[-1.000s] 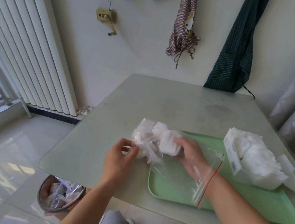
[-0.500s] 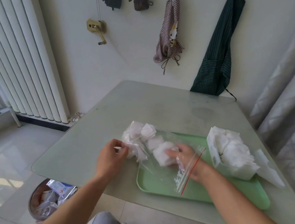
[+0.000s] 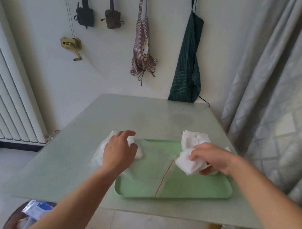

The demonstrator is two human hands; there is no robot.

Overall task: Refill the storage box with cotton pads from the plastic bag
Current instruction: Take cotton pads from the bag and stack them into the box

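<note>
- Right hand (image 3: 211,159) grips a bunch of cotton pads (image 3: 187,164), fingers curled over the top and thumb tucked under, just in front of the storage box (image 3: 185,143).
- Left hand (image 3: 118,151) lies loosely spread over the closed end of the plastic bag (image 3: 150,163), fingers bent and relaxed, pressing it down without pinching it, as far as can be seen.
- The step in hand looks like carrying this bunch into the box. To do it well, lift the bunch above the rim before moving across, so that no pad catches on the wall and peels off.
- The box is already heaped above its rim, so set the bunch down on top and press it flat with straight fingers rather than dropping it; a loose drop would likely spill pads onto the tray (image 3: 194,190).
- The left hand should hold the bag where it is, so the mouth with the red zip strip (image 3: 164,176) stays facing the right hand for the next reach.
- The pads are white, soft, square-looking and stick together in a crumpled clump, so they will squash under a firm grip and spring back.
- More pads (image 3: 139,153) sit inside the bag under the left hand, at the tray's left end, where the bag hangs over onto the table (image 3: 146,117).
- The bag is clear thin film lying flat across the tray.
</note>
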